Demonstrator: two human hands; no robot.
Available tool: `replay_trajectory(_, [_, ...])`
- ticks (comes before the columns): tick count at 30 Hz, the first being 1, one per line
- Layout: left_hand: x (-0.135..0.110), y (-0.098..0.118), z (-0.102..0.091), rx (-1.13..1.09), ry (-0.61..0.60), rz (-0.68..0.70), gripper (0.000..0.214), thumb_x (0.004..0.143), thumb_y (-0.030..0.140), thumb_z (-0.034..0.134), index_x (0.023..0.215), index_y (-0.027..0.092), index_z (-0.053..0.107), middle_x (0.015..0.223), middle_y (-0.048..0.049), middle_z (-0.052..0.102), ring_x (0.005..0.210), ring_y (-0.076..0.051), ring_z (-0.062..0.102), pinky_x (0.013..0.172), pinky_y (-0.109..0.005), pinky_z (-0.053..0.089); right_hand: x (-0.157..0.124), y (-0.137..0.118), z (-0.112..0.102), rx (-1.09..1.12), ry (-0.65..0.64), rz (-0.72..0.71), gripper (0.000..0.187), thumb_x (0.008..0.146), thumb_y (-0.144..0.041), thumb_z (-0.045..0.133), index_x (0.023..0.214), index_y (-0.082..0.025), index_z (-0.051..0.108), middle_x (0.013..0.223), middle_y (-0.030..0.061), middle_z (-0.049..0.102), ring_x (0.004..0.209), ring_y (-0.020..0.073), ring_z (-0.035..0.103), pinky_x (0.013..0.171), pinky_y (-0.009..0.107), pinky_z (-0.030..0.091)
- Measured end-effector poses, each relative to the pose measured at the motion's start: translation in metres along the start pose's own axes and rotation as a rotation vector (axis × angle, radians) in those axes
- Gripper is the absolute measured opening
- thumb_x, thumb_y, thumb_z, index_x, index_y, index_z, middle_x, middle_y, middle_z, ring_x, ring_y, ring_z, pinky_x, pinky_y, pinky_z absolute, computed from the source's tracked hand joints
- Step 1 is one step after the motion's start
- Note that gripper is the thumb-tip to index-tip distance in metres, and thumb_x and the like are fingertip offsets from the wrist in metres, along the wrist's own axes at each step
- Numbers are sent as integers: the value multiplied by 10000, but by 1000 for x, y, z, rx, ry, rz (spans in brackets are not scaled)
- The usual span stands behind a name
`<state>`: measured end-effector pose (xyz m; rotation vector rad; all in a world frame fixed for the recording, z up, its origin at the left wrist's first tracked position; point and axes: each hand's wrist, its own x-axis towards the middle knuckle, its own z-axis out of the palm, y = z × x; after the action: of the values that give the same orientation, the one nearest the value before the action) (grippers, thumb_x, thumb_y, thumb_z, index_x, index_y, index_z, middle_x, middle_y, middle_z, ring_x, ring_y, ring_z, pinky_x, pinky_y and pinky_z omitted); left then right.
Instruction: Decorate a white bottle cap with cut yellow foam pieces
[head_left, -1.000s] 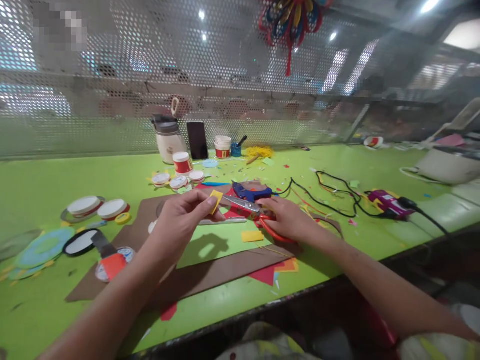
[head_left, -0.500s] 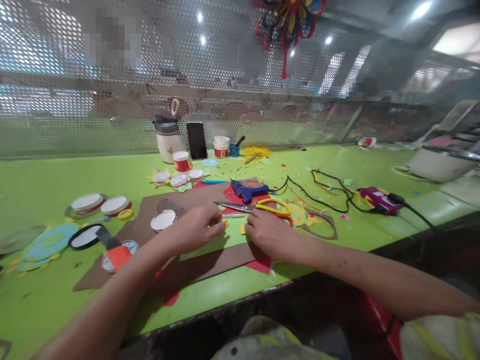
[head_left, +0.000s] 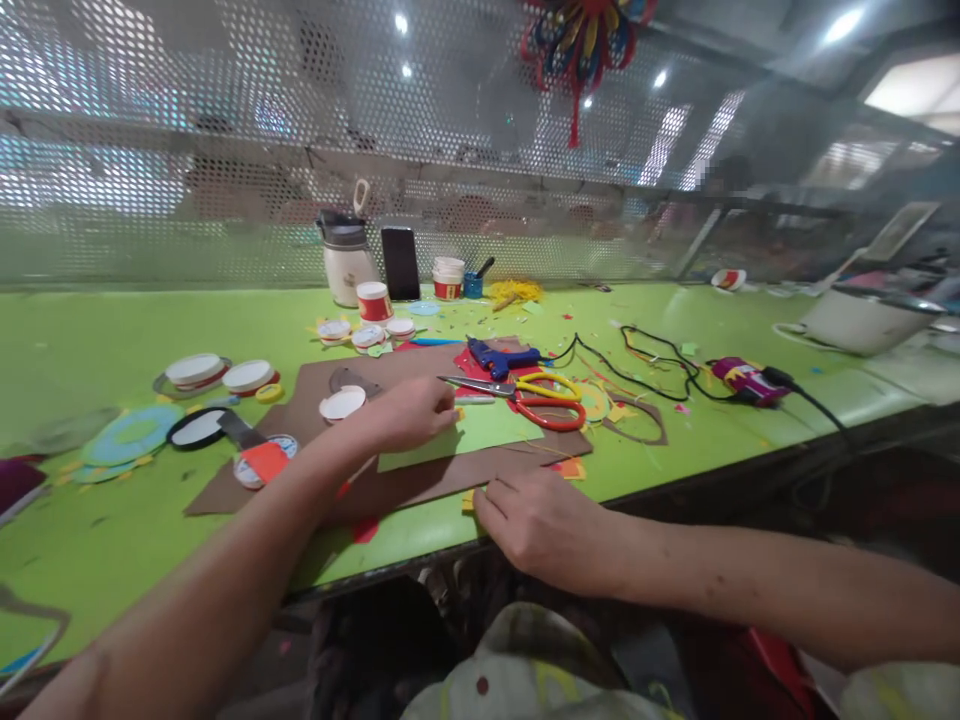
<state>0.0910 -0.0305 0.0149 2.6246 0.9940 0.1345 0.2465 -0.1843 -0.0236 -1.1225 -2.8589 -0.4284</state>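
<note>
My left hand (head_left: 420, 413) is closed in a pinch over the light green paper (head_left: 480, 432), with a small bit of yellow paper just showing at its fingertips. At the table's front edge my right hand (head_left: 536, 522) is closed on a small yellow paper piece (head_left: 468, 500). The green paper lies on a brown cardboard sheet (head_left: 435, 482). Just beyond the hands are scissors (head_left: 549, 400) with yellow and red handles, and a blue glue gun (head_left: 501, 357). A white round lid (head_left: 343, 403) rests left of my left hand.
A scraper (head_left: 244, 432) with an orange handle lies across a round lid at left, near a blue paper ring (head_left: 135, 436). Behind stand a jug (head_left: 349, 270), a phone (head_left: 400, 264) and paper cups (head_left: 448, 279). A black cord runs right to a purple device (head_left: 742, 380).
My right hand has moved from the green paper toward me, down to the table edge, carrying the yellow piece. The left hand stays over the green paper. The view has shifted slightly.
</note>
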Motion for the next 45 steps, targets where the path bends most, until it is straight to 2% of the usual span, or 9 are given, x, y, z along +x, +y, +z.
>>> replay_trajectory(4, [2, 0, 3, 19, 5, 9, 219, 792, 332, 485, 630, 199, 547, 607, -15, 588, 563, -160, 483, 518, -280, 274, 12, -7, 6, -63, -7, -64, 189, 849, -2, 431, 855, -100, 592, 776, 119, 614, 685, 248, 565, 530, 341, 384])
replay_trajectory(8, [4, -1, 3, 39, 14, 16, 201, 775, 286, 496, 603, 193, 544, 578, -5, 545, 557, -154, 461, 513, -284, 264, 27, -16, -1, -124, -9, -63, 164, 815, -2, 463, 818, -97, 597, 763, 135, 625, 688, 257, 574, 533, 346, 394])
replay_trajectory(13, [3, -1, 2, 73, 6, 31, 218, 812, 250, 519, 606, 183, 549, 566, 20, 502, 544, -136, 438, 513, -276, 299, 38, -19, -7, -90, -28, 41, 210, 851, -1, 426, 986, -56, 577, 788, 139, 634, 653, 233, 581, 500, 316, 363])
replay_trajectory(17, [2, -2, 3, 111, -7, 29, 271, 890, 366, 560, 714, 160, 576, 649, 32, 540, 556, -113, 478, 556, -266, 402, 32, -10, 5, 16, 73, 2, 170, 923, -76, 426, 876, -138, 577, 767, 84, 612, 655, 196, 549, 548, 300, 351])
replay_trajectory(22, [2, -3, 5, 129, -3, 34, 289, 901, 404, 558, 769, 151, 603, 702, 17, 583, 604, -122, 536, 606, -292, 459, 14, -6, 18, 103, 193, -38, 217, 960, -98, 392, 943, -109, 608, 822, 97, 615, 737, 202, 520, 644, 315, 393])
replay_trajectory(25, [3, -3, 5, 126, 4, 38, 298, 900, 407, 554, 744, 156, 596, 677, 22, 568, 594, -123, 522, 604, -291, 446, 12, -6, 18, 82, 211, -75, 242, 952, -61, 378, 958, -75, 619, 801, 102, 602, 735, 209, 500, 652, 327, 385])
replay_trajectory(32, [2, -4, 5, 110, 11, 29, 307, 894, 413, 558, 726, 157, 579, 658, 32, 543, 557, -110, 483, 565, -270, 416, 28, -12, 15, 30, 191, -127, 240, 949, -66, 397, 860, -95, 617, 803, 102, 589, 747, 209, 474, 646, 338, 349])
replay_trajectory(38, [2, -3, 6, 79, 56, 49, 206, 816, 256, 533, 633, 174, 581, 565, 21, 504, 523, -126, 401, 517, -275, 291, 27, -13, 20, 205, 231, 47, 227, 975, -162, 423, 845, -126, 606, 844, 88, 582, 779, 194, 471, 680, 308, 372])
replay_trajectory(45, [4, -4, 9, 61, 92, 48, 185, 740, 216, 498, 589, 175, 595, 506, -2, 507, 490, -133, 365, 495, -290, 242, 32, -22, 27, 138, 315, -1, 263, 961, -123, 398, 804, -126, 609, 775, 85, 566, 729, 199, 458, 658, 324, 379])
